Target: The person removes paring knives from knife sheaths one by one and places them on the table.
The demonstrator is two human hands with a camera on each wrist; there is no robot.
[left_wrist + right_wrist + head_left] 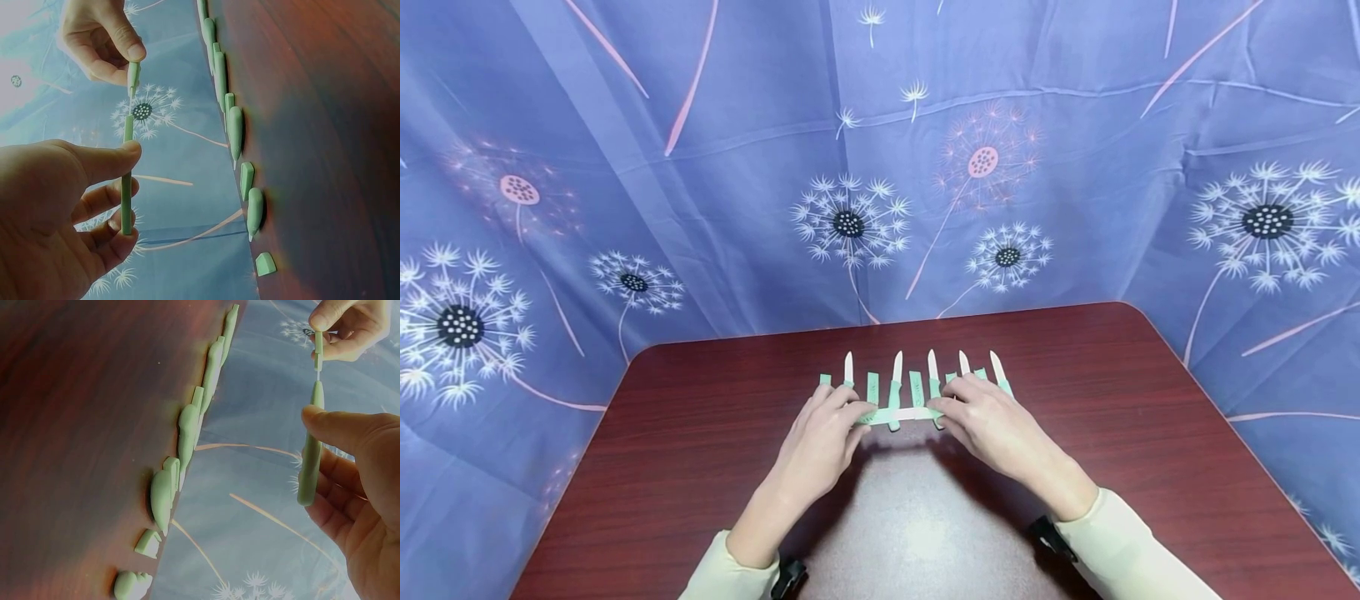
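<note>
My left hand (823,433) pinches a flat green knife sheath (127,206) between thumb and fingers. In my right hand (992,421) is a paring knife, its rounded green handle (310,462) gripped by thumb and fingers. The knife's white blade (913,413) points left, in line with the sheath and meeting its end; how far the tip is inside, I cannot tell. Both hands are raised above the table, in front of a row of other paring knives (897,392) and green sheaths (872,387). My hands cover parts of that row in the head view.
Knives and sheaths alternate along the row, with the knives' white blades toward the table's far edge. They lie on a dark red wood-grain table (700,467). Behind it hangs a blue curtain (737,208) with dandelion prints.
</note>
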